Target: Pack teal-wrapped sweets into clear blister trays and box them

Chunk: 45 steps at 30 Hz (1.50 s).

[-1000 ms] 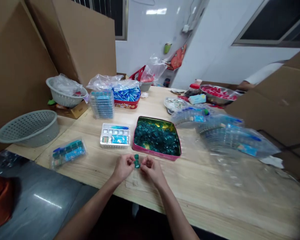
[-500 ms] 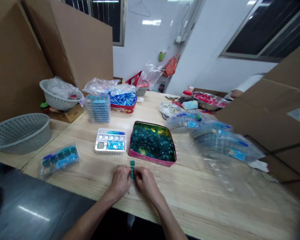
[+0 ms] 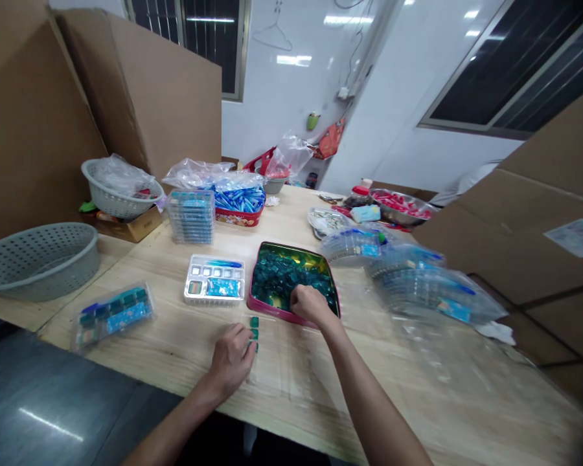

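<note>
My left hand (image 3: 232,359) rests on the table with its fingers bent, thumb and forefinger closed at the lowest of a short column of small green square pieces (image 3: 254,322). Over the near edge of a pink-sided tin (image 3: 291,316) reaches my right hand (image 3: 311,303). Its fingers are curled down into a heap of dark green pieces (image 3: 282,272), and the fingertips are hidden. Left of the tin lies a clear blister tray (image 3: 190,292) with a blue pen (image 3: 223,264), a blue patterned packet (image 3: 223,287) and a striped square in its compartments.
A filled blister pack (image 3: 121,314) lies at the left, near a grey basket (image 3: 43,259). Behind stand stacked clear packs (image 3: 190,217) and a red box of blue pens (image 3: 238,200). Fanned plastic trays (image 3: 418,285) and a cardboard box (image 3: 529,207) are at the right.
My right hand has left the column of green pieces and moved up and right into the tin. My left hand stays beside the column, its fingers slightly shifted.
</note>
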Each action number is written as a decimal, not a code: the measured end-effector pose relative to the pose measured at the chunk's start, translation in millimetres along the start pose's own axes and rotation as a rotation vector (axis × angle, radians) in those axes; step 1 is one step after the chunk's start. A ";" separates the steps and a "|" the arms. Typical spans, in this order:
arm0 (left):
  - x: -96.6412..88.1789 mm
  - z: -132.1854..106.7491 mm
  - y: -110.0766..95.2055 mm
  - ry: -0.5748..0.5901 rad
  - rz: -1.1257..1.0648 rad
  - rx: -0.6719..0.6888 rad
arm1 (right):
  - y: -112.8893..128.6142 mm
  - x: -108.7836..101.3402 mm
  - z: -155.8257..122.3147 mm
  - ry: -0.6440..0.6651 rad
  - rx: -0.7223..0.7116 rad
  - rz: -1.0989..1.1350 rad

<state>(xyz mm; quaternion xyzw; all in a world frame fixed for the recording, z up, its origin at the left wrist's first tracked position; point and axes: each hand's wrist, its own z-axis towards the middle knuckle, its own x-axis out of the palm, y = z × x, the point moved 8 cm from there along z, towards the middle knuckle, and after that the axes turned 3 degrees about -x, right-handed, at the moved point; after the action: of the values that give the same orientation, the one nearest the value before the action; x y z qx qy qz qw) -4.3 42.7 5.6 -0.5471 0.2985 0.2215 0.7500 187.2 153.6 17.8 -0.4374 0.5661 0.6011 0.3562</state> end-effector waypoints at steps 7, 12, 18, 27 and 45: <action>-24.5 5.8 -11.6 -0.145 -0.271 -0.001 | -2.7 -10.2 -36.1 -0.068 -0.022 0.668; -17.1 13.9 -18.3 -0.133 -0.576 -0.122 | 27.2 14.1 -73.1 0.008 -0.031 1.244; 1.4 6.6 -4.3 -0.076 -0.828 -0.312 | 51.5 35.4 -94.3 -0.031 -0.032 1.339; 2.9 0.0 4.5 -0.020 -1.100 -0.498 | 64.2 39.3 -103.5 -0.098 -0.069 1.287; 16.5 -13.3 35.9 0.084 -0.405 -0.358 | 59.7 95.6 -106.0 0.129 0.052 1.168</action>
<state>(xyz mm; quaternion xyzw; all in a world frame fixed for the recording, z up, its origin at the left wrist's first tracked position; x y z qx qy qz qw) -18.8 40.9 -33.4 -0.7284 0.1702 0.0934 0.6571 110.3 35.7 -46.5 -0.0799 0.7484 0.6558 -0.0583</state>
